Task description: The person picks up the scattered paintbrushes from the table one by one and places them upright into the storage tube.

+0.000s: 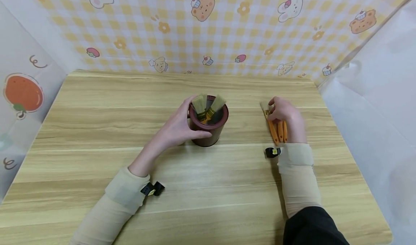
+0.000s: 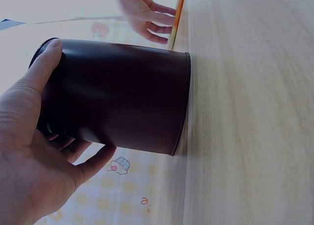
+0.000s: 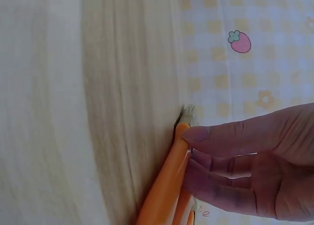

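Note:
In the head view a dark brown-red can stands upright on the table, with two paintbrushes in it, bristles up. My left hand grips the can from its left side, thumb across the near side. The left wrist view has the same can between thumb and fingers. Over on the right, my right hand pinches an orange-handled paintbrush near its ferrule; that brush lies at the fingertips in the right wrist view. Two more orange handles lie beside it, their other ends hidden under the hand.
The wood-grain table reaches back to a yellow-checked cloth with cartoon prints. White sheeting hangs along the right side, and a printed sheet along the left. Small black devices are strapped at both wrists.

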Demonstrator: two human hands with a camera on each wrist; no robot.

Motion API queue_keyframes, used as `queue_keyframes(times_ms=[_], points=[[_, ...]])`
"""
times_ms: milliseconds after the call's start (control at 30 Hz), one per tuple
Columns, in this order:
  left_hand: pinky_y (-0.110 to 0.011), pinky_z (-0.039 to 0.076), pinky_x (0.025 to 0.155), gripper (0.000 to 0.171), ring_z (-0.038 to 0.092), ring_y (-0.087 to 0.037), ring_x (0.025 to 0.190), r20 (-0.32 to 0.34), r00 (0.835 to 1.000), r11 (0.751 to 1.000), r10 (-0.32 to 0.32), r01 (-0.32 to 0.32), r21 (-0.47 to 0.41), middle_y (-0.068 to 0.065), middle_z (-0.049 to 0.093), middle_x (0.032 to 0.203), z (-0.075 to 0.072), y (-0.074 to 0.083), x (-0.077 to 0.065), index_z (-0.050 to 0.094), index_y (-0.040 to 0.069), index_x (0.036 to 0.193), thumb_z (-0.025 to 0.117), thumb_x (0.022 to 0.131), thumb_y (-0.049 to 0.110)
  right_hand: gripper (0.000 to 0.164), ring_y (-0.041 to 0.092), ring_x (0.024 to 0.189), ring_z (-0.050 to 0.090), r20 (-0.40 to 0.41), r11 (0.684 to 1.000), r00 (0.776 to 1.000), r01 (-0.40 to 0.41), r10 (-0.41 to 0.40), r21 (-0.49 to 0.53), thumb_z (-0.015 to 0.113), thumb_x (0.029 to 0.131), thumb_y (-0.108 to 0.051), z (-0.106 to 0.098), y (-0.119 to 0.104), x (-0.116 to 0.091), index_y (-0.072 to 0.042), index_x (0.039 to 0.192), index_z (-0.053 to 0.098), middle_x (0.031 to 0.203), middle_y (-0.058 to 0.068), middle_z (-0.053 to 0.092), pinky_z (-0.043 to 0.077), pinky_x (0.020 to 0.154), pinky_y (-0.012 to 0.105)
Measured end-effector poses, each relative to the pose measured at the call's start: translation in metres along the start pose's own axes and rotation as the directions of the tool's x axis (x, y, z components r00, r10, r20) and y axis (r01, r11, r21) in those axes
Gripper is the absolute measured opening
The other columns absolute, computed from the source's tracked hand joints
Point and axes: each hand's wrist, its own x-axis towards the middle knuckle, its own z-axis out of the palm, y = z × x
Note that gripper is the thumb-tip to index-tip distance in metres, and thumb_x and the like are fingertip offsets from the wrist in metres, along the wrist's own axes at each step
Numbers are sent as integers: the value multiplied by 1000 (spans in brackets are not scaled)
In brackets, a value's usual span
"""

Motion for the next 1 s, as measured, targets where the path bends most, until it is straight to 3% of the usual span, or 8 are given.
queue_keyframes(times_ms=[400, 667, 833, 1000], points=[[-51, 42, 115, 116, 52, -23, 135, -11, 1000, 1000, 7, -7, -1, -3, 44, 156, 2, -3, -3, 24, 26, 161, 95, 70, 44, 58, 27, 85, 65, 42, 999, 999, 20, -18, -41, 64, 89, 1, 6, -8, 3, 11, 141, 41, 126, 30, 55, 58, 74, 36], [-52, 41, 116, 117, 50, -23, 137, -5, 1000, 1000, 4, -4, 3, -3, 42, 158, 1, -2, -2, 23, 26, 161, 95, 71, 44, 56, 30, 88, 64, -113, 997, 992, 60, -53, 56, 63, 94, -4, 0, -20, -8, 10, 142, 38, 125, 30, 54, 57, 77, 39], [-53, 38, 118, 118, 45, -24, 144, -2, 1000, 1000, -9, 9, 19, -4, 40, 160, 0, -1, -2, 22, 26, 162, 94, 71, 46, 55, 30, 89, 65, -253, 973, 962, 148, -101, 175, 60, 98, -5, -7, -32, -19, 7, 145, 34, 122, 27, 52, 59, 71, 29], [-54, 35, 121, 118, 38, -25, 150, -1, 1000, 999, -19, 19, 27, -4, 37, 163, 0, 0, -2, 21, 26, 162, 93, 71, 48, 52, 19, 86, 62, -433, 938, 889, 265, -148, 225, 60, 98, -6, -9, -50, -39, 0, 145, 38, 110, 14, 50, 56, 64, 18]])
